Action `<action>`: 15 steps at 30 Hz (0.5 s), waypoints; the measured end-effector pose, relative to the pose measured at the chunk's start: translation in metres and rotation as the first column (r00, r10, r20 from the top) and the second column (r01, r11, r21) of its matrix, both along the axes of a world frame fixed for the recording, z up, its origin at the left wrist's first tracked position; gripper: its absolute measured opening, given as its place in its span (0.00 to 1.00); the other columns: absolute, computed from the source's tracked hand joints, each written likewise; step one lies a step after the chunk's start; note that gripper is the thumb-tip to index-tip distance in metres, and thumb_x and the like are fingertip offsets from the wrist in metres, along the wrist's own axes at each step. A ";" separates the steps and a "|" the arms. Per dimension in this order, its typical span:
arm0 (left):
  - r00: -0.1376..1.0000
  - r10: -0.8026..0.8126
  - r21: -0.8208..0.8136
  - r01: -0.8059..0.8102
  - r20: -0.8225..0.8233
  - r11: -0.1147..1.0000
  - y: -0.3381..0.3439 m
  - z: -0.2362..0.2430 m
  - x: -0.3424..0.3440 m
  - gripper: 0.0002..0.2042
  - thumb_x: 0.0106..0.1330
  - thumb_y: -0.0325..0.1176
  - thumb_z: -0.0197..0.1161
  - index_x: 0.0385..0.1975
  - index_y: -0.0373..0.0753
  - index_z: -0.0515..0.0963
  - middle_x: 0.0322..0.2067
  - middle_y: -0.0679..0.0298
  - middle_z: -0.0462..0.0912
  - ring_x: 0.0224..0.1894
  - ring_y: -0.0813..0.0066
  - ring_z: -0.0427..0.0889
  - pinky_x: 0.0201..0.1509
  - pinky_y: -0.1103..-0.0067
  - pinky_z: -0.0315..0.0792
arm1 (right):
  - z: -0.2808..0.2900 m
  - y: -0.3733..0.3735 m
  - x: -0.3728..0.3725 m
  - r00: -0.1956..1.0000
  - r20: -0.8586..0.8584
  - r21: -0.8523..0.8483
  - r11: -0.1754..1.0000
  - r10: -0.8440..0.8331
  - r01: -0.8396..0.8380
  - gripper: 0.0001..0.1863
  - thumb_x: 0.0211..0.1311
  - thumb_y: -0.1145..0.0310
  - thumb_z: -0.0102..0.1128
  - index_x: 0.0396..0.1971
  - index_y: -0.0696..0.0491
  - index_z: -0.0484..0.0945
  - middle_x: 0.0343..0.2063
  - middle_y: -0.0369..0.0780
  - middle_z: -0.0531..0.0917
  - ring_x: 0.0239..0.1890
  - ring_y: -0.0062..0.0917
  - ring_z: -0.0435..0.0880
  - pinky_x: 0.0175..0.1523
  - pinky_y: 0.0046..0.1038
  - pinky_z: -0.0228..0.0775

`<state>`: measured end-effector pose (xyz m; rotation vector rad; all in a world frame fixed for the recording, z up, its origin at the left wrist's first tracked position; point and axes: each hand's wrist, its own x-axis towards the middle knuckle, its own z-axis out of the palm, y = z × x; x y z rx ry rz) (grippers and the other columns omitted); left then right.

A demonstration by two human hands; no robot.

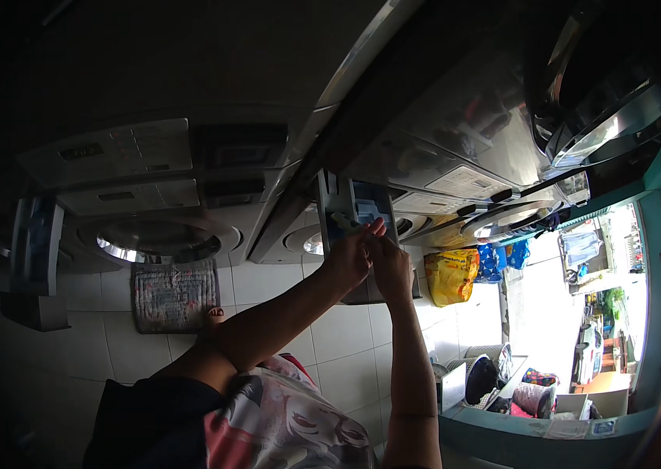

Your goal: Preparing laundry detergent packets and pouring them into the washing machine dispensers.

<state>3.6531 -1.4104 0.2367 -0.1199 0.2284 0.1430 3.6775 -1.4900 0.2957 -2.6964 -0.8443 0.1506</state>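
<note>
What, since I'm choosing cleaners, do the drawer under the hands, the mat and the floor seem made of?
Drawer: probably moulded plastic, smooth; thin walls and molded-looking compartments.
Mat: apparently quilted fabric, matte; ridged, patterned surface.
Floor: likely glazed ceramic tile; pale squares, thin joints, slight sheen.

Left hand (348,259) and right hand (390,267) placed close together over pulled-out middle drawer (367,294). Second drawer (35,250) pulled out at far left. Between drawers, mat (174,297) laid on tiled floor (268,367), before washer door (154,238). Large bag (453,275) set right of hands; further bags (490,262) set just right of it. Baskets (489,350) grouped at lower right. Hanging clothes (581,248) placed beyond bags, at right.
</note>
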 end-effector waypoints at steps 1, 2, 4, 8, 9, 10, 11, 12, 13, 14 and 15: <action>0.999 -0.017 0.014 0.017 0.032 1.000 -0.001 -0.001 0.001 0.08 0.60 0.32 0.49 0.36 0.38 0.65 0.42 0.62 0.73 0.45 0.73 0.70 0.52 0.77 0.60 | -0.004 0.000 0.001 1.000 -0.002 -0.001 1.000 0.003 -0.003 0.13 0.56 0.59 0.42 0.35 0.49 0.73 0.27 0.43 0.78 0.33 0.37 0.77 0.33 0.35 0.68; 0.999 -0.014 0.012 0.014 0.031 1.000 -0.002 -0.002 -0.001 0.08 0.60 0.32 0.49 0.36 0.38 0.65 0.42 0.62 0.73 0.45 0.73 0.70 0.52 0.77 0.60 | -0.007 0.000 0.002 0.999 0.034 0.000 1.000 -0.001 0.001 0.15 0.56 0.56 0.40 0.33 0.50 0.73 0.27 0.45 0.78 0.34 0.40 0.76 0.35 0.37 0.67; 0.994 -0.044 -0.118 0.056 0.102 0.991 -0.004 0.002 -0.006 0.08 0.61 0.32 0.47 0.37 0.36 0.68 0.40 0.61 0.73 0.44 0.73 0.71 0.51 0.75 0.62 | -0.006 0.002 0.002 0.998 0.069 0.000 1.000 -0.006 0.006 0.18 0.57 0.53 0.38 0.31 0.51 0.73 0.27 0.47 0.78 0.34 0.43 0.76 0.36 0.40 0.67; 0.987 -0.064 -0.020 0.067 0.146 0.998 -0.006 0.000 -0.007 0.08 0.61 0.31 0.47 0.37 0.36 0.69 0.37 0.62 0.73 0.43 0.73 0.71 0.51 0.76 0.64 | -0.007 0.005 0.001 0.996 0.087 -0.061 0.997 -0.037 0.042 0.17 0.58 0.56 0.37 0.31 0.52 0.73 0.27 0.47 0.78 0.34 0.43 0.76 0.36 0.40 0.67; 0.996 -0.036 -0.050 0.040 0.077 0.998 -0.006 -0.002 -0.004 0.07 0.61 0.30 0.47 0.35 0.36 0.70 0.36 0.62 0.74 0.42 0.72 0.72 0.51 0.76 0.64 | -0.010 0.006 0.001 0.993 0.120 -0.061 0.998 -0.007 0.014 0.17 0.58 0.57 0.37 0.31 0.52 0.73 0.27 0.47 0.78 0.34 0.43 0.76 0.37 0.40 0.68; 1.000 -0.010 -0.077 0.010 0.007 0.997 -0.006 -0.004 -0.002 0.07 0.60 0.30 0.47 0.33 0.36 0.71 0.35 0.62 0.75 0.42 0.71 0.73 0.51 0.76 0.65 | -0.010 0.007 0.000 0.993 0.119 -0.062 0.998 -0.003 0.010 0.17 0.58 0.57 0.37 0.31 0.52 0.73 0.27 0.47 0.78 0.34 0.43 0.76 0.37 0.40 0.68; 1.000 -0.006 -0.077 0.007 0.007 0.997 -0.008 -0.006 -0.001 0.07 0.60 0.30 0.47 0.33 0.36 0.71 0.35 0.62 0.75 0.42 0.71 0.73 0.51 0.76 0.65 | -0.009 0.008 -0.001 0.990 0.137 -0.080 0.997 0.018 -0.007 0.17 0.58 0.57 0.37 0.30 0.52 0.73 0.26 0.47 0.78 0.33 0.43 0.77 0.36 0.40 0.68; 1.000 0.020 -0.123 -0.016 0.025 0.992 -0.011 -0.006 -0.002 0.06 0.60 0.29 0.48 0.32 0.36 0.71 0.34 0.62 0.75 0.41 0.72 0.73 0.50 0.77 0.65 | -0.008 0.009 -0.003 0.988 0.153 -0.100 0.995 0.037 -0.022 0.17 0.58 0.57 0.37 0.30 0.52 0.73 0.26 0.47 0.78 0.33 0.43 0.77 0.36 0.40 0.68; 0.998 0.046 -0.167 -0.039 0.042 0.985 -0.013 -0.007 -0.003 0.05 0.59 0.29 0.49 0.31 0.37 0.71 0.33 0.62 0.75 0.41 0.72 0.73 0.50 0.77 0.66 | -0.007 0.010 -0.004 0.988 0.152 -0.100 0.995 0.039 -0.024 0.17 0.58 0.57 0.37 0.30 0.52 0.73 0.26 0.47 0.78 0.33 0.43 0.77 0.36 0.40 0.68; 0.998 0.049 -0.168 -0.041 0.041 0.985 -0.013 -0.007 -0.003 0.05 0.59 0.29 0.49 0.31 0.37 0.71 0.33 0.62 0.75 0.41 0.72 0.73 0.50 0.77 0.66 | -0.004 0.012 -0.006 0.991 0.130 -0.086 0.996 0.045 -0.034 0.17 0.58 0.57 0.37 0.30 0.52 0.74 0.25 0.47 0.78 0.32 0.42 0.77 0.36 0.40 0.68; 0.997 0.081 -0.163 -0.081 -0.004 0.983 -0.012 -0.005 -0.002 0.04 0.59 0.29 0.50 0.29 0.37 0.71 0.31 0.63 0.75 0.40 0.72 0.74 0.49 0.77 0.66 | -0.001 0.013 -0.006 0.993 0.111 -0.072 0.997 0.049 -0.041 0.17 0.58 0.57 0.37 0.30 0.51 0.74 0.24 0.47 0.78 0.31 0.42 0.77 0.35 0.40 0.69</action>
